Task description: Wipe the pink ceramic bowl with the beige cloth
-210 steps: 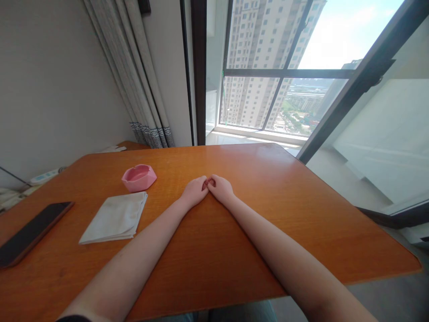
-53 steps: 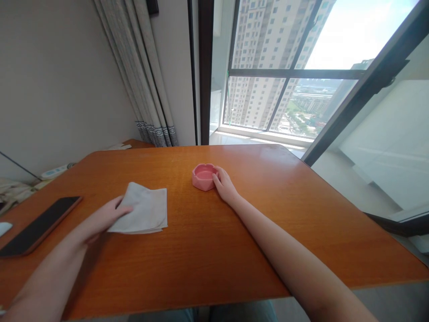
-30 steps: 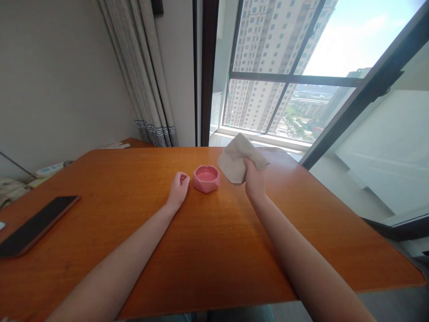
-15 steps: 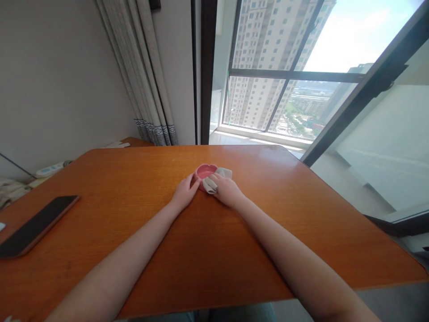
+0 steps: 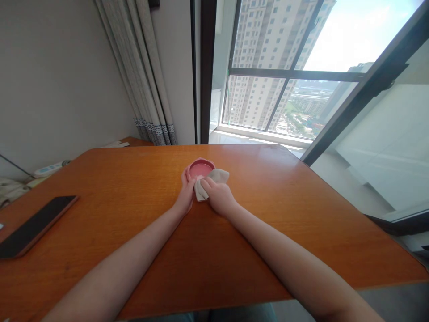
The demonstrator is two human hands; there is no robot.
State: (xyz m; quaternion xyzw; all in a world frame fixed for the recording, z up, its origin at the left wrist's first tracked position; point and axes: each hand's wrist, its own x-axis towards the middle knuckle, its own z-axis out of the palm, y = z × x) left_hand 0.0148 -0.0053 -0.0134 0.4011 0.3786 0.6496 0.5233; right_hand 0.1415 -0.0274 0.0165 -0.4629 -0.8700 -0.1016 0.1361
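A pink round bowl (image 5: 201,168) with a wavy rim is at the middle of the wooden table, its inside facing up and toward me. My left hand (image 5: 185,191) grips its left side, thumb at the near rim and fingers around the outside. In my right hand (image 5: 217,193) is a light grey cloth (image 5: 219,175), pinched against the bowl's near right rim. One end of the cloth hangs down in front of the bowl, and another part sticks out to the right. The bowl's near side is hidden by the cloth and fingers.
The wooden table (image 5: 261,232) reaches to the window side. A dark flat slab with a reddish-brown edge (image 5: 36,226) lies at the left. Beyond the left edge is a white power strip (image 5: 50,170). A grey curtain (image 5: 144,76) hangs behind, beside a large window (image 5: 288,74).
The bowl has shifted slightly left and tilted, showing more of its inside. My left hand has moved further around its side. The right hand with the cloth has come slightly left and nearer.
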